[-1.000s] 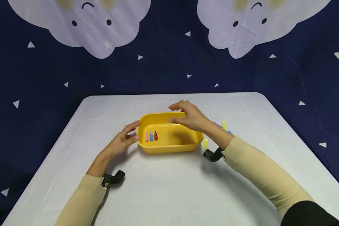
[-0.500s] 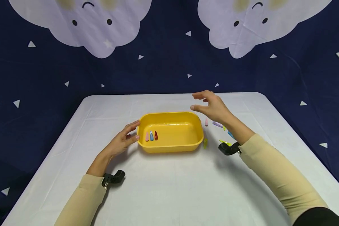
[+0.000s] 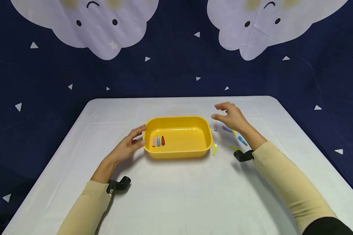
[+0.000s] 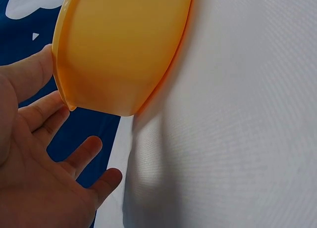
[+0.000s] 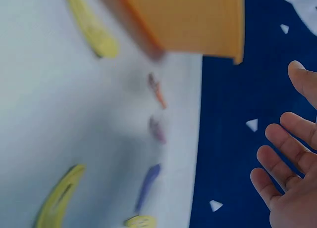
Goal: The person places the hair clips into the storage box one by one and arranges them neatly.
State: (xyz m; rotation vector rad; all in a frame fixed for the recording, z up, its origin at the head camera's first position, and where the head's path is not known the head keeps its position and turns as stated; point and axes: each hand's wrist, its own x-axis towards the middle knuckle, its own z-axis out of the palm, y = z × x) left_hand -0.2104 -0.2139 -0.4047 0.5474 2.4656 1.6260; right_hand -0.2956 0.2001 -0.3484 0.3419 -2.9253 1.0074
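A yellow plastic tub (image 3: 177,154) stands on the white table. Inside it, at the left end, a pink hair clip (image 3: 153,142), a blue hair clip (image 3: 158,141) and a red hair clip (image 3: 163,140) lie side by side. My left hand (image 3: 131,141) touches the tub's left end with thumb and fingers; its other fingers spread loosely in the left wrist view. Above the table right of the tub, my right hand (image 3: 231,117) hovers with fingers apart, holding nothing. Below it lie a pink clip (image 3: 215,127) and a purple clip (image 3: 227,129).
More clips lie right of the tub: a blue clip (image 3: 242,141), a yellow clip (image 3: 214,149) near its corner, and a yellow-green clip (image 3: 234,148) partly behind the wrist camera. A dark blue cloth (image 3: 176,81) with clouds hangs behind the table (image 3: 176,195).
My right hand has moved from over the tub to the right, and lowered towards the loose clips. The left hand stays at the tub's end; the three clips inside lie as before.
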